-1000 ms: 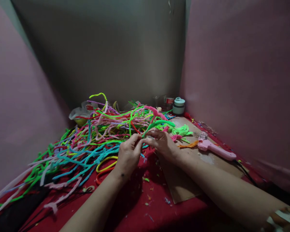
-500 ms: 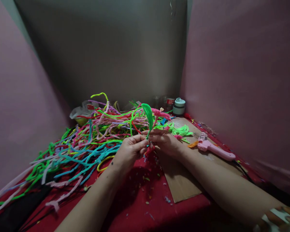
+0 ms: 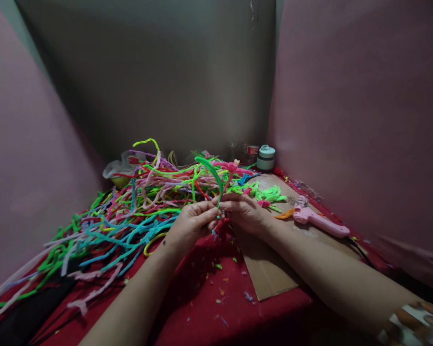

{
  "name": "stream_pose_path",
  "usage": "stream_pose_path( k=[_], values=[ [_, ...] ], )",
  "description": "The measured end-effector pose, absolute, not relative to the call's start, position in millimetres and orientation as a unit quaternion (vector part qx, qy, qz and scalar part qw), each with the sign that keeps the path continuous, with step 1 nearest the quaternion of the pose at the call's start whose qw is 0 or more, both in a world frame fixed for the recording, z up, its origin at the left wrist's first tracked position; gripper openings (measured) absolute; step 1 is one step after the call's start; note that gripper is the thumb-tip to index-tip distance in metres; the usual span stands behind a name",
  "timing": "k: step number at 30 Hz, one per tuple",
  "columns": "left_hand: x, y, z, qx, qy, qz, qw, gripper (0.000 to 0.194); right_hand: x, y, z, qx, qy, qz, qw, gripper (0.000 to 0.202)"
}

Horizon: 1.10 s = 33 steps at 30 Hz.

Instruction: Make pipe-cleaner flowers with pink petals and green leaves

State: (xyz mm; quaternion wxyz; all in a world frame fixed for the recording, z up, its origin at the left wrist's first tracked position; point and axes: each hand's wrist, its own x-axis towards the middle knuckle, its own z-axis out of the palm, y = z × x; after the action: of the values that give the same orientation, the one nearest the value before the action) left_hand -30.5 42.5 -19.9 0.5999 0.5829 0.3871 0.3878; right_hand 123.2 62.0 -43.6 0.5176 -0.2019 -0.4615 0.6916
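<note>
A long green fuzzy leaf (image 3: 213,169) rises and curves to the left from between my hands. Beside it stands a pink fuzzy piece (image 3: 232,169) on a thin stem that runs down to my fingers. My left hand (image 3: 195,220) is closed, thumb and fingers pinching the base of the green leaf. Close against it, my right hand (image 3: 246,211) has its fingers pressed together around the stems. Its fingertips are partly hidden. Below the hands, small bits of fuzz lie on the red cloth (image 3: 202,307).
A large pile of coloured fuzzy stems (image 3: 130,235) spreads to the left and behind. On the right, a pink glue gun (image 3: 321,222) lies on cardboard (image 3: 270,276) near green scraps (image 3: 270,193). A pale green jar (image 3: 266,158) stands at the back.
The green leaf has turned and leans further left, showing its narrow side. The pink piece has shifted slightly left and looks more spread out. Both hands stay together.
</note>
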Motion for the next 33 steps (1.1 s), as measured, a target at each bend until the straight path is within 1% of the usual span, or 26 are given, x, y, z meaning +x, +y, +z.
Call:
stream_pose_path(
  k=[3,6,8,9,11,13,19,22,25,27,29,30,33],
  values=[
    [-27.9,42.1,-24.6,0.673,0.435,0.419,0.427,0.019,121.3,63.4,-47.2,-0.229,-0.437,0.683,0.539,0.016],
    [-27.5,41.4,-31.8,0.734,0.456,0.443,0.238,0.013,119.1,63.7,-50.6,-0.278,-0.462,0.645,0.542,0.019],
    [-28.4,41.3,-34.7,0.748,0.458,0.444,0.182,0.014,117.9,62.9,-51.6,-0.295,-0.486,0.622,0.539,0.022],
    [-28.9,41.4,-35.1,0.747,0.456,0.448,0.182,0.015,117.5,62.4,-51.7,-0.294,-0.490,0.618,0.540,0.023],
    [-29.0,41.3,-33.5,0.730,0.455,0.463,0.214,0.016,117.3,61.1,-51.3,-0.282,-0.486,0.623,0.545,0.022],
    [-28.0,40.9,-29.9,0.706,0.455,0.476,0.263,0.017,117.9,59.7,-50.2,-0.272,-0.477,0.628,0.551,0.022],
    [-25.1,40.6,-23.9,0.619,0.445,0.484,0.429,0.020,121.8,58.6,-48.4,-0.274,-0.503,0.624,0.532,0.022],
    [-27.0,42.6,-24.8,0.574,0.406,0.466,0.537,0.024,122.7,61.4,-49.9,-0.261,-0.527,0.619,0.520,0.026],
    [-29.8,44.3,-24.9,0.528,0.362,0.423,0.641,0.024,122.7,63.5,-50.0,-0.250,-0.525,0.643,0.498,0.027],
    [-30.8,44.5,-24.1,0.509,0.344,0.399,0.680,0.022,122.0,63.3,-49.4,-0.232,-0.513,0.659,0.499,0.024],
    [-30.4,43.9,-23.0,0.522,0.347,0.395,0.672,0.022,120.7,62.4,-49.0,-0.208,-0.506,0.656,0.520,0.017],
    [-29.5,43.4,-22.5,0.541,0.360,0.398,0.647,0.023,119.9,61.8,-49.0,-0.199,-0.504,0.650,0.532,0.014],
    [-25.8,41.6,-22.6,0.625,0.423,0.411,0.512,0.029,116.9,60.5,-49.9,-0.204,-0.494,0.644,0.547,0.014]
  ],
)
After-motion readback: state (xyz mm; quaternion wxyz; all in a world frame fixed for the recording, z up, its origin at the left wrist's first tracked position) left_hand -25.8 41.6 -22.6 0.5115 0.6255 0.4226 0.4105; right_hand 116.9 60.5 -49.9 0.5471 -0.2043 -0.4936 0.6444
